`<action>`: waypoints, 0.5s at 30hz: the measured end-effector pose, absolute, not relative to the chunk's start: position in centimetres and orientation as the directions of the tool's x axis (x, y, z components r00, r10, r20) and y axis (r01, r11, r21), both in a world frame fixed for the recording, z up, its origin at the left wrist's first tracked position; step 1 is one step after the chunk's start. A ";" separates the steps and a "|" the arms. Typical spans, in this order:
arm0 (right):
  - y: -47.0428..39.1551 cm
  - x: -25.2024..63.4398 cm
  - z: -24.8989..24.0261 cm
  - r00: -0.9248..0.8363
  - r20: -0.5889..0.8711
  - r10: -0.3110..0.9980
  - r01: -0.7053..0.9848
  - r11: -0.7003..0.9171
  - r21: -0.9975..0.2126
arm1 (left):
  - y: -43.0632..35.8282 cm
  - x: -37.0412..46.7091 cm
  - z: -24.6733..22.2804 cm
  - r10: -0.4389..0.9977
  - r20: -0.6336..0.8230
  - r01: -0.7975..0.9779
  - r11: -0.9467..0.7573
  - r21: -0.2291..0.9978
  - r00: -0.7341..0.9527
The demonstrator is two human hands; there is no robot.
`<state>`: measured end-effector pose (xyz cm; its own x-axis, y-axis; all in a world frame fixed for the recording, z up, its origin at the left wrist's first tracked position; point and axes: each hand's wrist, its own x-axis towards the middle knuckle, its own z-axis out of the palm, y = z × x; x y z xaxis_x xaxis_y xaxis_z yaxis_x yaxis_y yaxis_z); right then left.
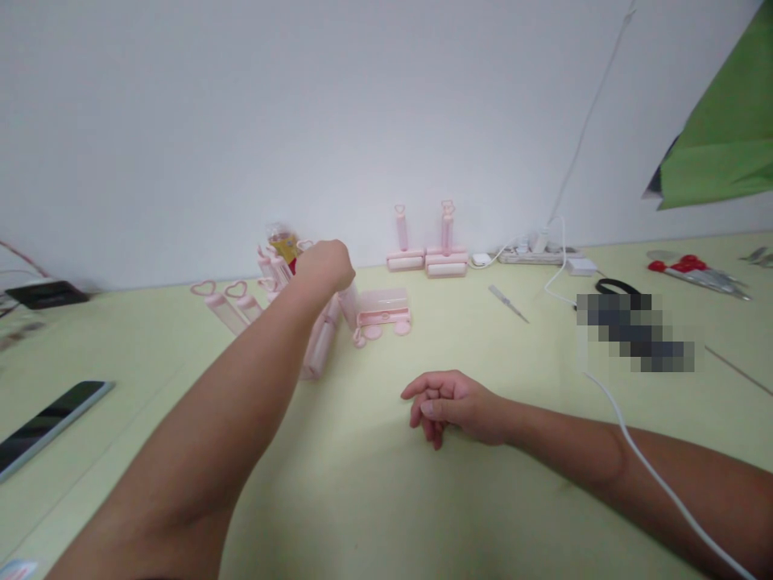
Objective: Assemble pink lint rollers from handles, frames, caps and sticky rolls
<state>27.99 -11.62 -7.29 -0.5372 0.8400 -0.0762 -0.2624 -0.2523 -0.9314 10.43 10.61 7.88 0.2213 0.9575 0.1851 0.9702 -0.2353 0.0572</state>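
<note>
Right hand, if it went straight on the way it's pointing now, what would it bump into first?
Probably the near end of the pink roller piece; depth is unclear, so the right hand might meet the left forearm instead.

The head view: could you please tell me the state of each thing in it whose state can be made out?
Left hand: among pink parts, fingers hidden
Right hand: empty, fingers loosely curled
Pink rollers by the wall: standing, handles up
Phone: lying flat, screen dark
Thin pointed tool: lying flat
Red-handled scissors: lying down, whether open unclear
</note>
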 end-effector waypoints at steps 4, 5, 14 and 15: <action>-11.5 28.0 -7.2 -0.510 -0.091 0.855 -0.316 -0.285 -0.905 | 6.3 12.0 10.8 0.912 0.332 0.971 -0.226 -0.083 0.241; -11.4 28.1 -7.2 -0.492 -0.088 0.866 -0.357 -0.293 -0.887 | 4.7 12.4 11.3 0.883 0.369 0.957 -0.279 -0.083 0.289; -10.1 28.3 -7.7 -0.223 0.055 0.973 -0.594 -0.091 -0.800 | -3.9 11.6 8.9 0.490 0.144 0.472 -0.870 0.143 0.860; -10.2 28.2 -7.7 -0.232 0.066 0.970 -0.544 -0.074 -0.836 | -3.9 11.5 8.4 0.464 0.148 0.436 -0.881 0.186 0.874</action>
